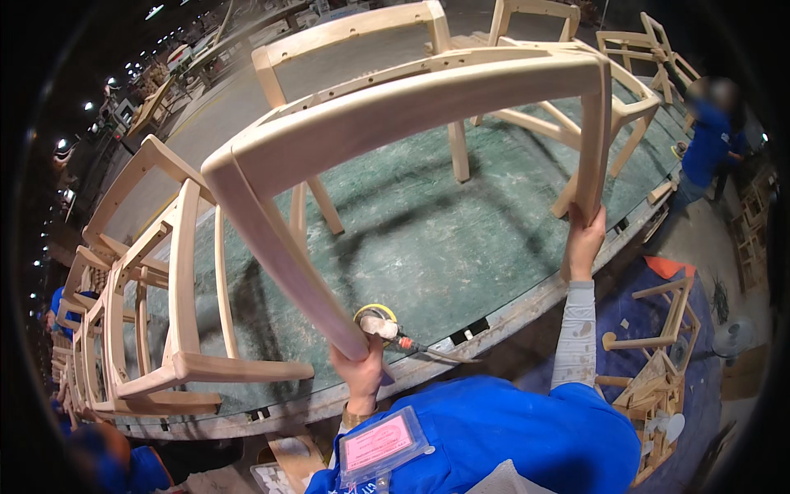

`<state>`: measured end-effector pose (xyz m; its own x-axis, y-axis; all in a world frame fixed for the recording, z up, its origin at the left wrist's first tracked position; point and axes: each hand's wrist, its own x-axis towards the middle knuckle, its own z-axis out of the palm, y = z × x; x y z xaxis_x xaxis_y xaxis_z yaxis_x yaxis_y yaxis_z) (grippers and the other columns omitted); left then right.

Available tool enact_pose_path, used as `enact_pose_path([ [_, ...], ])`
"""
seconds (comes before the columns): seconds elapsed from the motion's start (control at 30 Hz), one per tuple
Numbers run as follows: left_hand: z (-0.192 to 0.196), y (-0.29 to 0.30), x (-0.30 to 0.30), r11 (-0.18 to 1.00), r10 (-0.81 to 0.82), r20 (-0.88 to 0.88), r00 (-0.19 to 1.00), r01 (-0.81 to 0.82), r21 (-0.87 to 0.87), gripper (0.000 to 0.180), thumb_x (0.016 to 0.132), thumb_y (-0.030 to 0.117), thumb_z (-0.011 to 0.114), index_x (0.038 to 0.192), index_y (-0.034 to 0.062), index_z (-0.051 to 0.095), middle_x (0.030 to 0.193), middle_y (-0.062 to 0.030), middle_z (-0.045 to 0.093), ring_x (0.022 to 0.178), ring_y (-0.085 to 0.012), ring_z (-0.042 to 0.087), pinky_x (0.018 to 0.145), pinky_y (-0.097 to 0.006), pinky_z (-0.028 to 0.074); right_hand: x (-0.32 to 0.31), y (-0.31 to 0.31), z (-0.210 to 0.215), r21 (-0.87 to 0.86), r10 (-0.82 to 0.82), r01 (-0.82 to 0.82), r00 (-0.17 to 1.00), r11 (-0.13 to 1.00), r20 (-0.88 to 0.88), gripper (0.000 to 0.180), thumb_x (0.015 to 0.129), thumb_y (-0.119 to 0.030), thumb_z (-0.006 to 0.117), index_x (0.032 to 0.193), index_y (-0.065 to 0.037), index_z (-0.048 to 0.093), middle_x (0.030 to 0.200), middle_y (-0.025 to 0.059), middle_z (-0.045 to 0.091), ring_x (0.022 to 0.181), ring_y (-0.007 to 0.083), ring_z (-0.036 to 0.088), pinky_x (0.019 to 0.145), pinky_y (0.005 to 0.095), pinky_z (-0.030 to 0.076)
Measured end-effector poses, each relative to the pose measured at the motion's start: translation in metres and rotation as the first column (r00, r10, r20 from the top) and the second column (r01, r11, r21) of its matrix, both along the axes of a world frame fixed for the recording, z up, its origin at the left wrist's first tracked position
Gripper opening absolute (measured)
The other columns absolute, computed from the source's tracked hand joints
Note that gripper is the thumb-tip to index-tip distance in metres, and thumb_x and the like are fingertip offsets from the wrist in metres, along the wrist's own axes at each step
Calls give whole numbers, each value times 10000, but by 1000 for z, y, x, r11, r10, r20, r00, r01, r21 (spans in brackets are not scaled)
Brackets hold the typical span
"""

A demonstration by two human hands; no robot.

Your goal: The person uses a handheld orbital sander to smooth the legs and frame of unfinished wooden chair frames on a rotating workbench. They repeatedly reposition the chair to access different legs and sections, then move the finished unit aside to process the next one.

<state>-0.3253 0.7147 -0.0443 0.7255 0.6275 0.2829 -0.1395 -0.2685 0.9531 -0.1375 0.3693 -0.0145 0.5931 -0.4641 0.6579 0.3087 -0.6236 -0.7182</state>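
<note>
While the left hand (pixel 362 375) is gripping one leg end of the raised chair frame (pixel 411 107), the right hand (pixel 583 243) is clasping another, apparently closed, frame spanning overhead between them.

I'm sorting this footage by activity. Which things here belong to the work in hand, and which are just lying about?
In hand:
pale unfinished wooden chair frame, gripped by left hand and right hand
small yellow-rimmed tool beside the left hand

Lying about:
stacked wooden frames
green-topped workbench
other chair frames
</note>
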Motion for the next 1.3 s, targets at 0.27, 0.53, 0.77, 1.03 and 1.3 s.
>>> enact_pose_path([
  [0.27,28,-5,71,982,-87,68,994,97,-162,303,712,16,689,941,6,491,744,-58,559,621,-134,555,577,-269,466,86,-12,22,-99,-4,3,1000,995,-4,416,804,-353,664,1095,-80,548,953,191,642,889,380,612,721,430,466],
  [0.53,56,-1,91,958,-144,80,986,160,-240,311,736,-1,690,964,15,479,742,-36,545,627,-101,535,572,-241,454,107,-4,42,-101,-41,28,991,995,-131,456,801,-404,642,1128,-101,545,955,168,654,897,366,619,730,444,462],
  [0.77,17,-14,64,990,-76,22,997,79,-118,319,704,23,695,953,15,495,756,-56,549,660,-145,558,616,-278,472,79,-15,3,13,2,-2,1000,1000,10,390,827,-334,653,1077,-53,550,900,187,646,840,374,627,697,418,475],
  [1.03,-53,-30,101,992,-71,41,997,67,104,324,699,47,683,958,34,488,753,-43,540,669,-148,530,637,-299,454,111,-34,-63,-264,-247,254,967,930,58,489,834,-271,636,1232,-41,468,1139,233,514,1063,408,495,883,462,400],
  [1.3,-84,-69,123,971,-224,-14,975,224,78,621,692,179,795,1158,36,410,1005,-144,503,901,-264,503,758,-390,432,94,-24,-41,-452,-230,76,927,889,-296,500,806,-202,643,1265,-63,504,1293,225,390,1182,402,401,977,437,345],
])
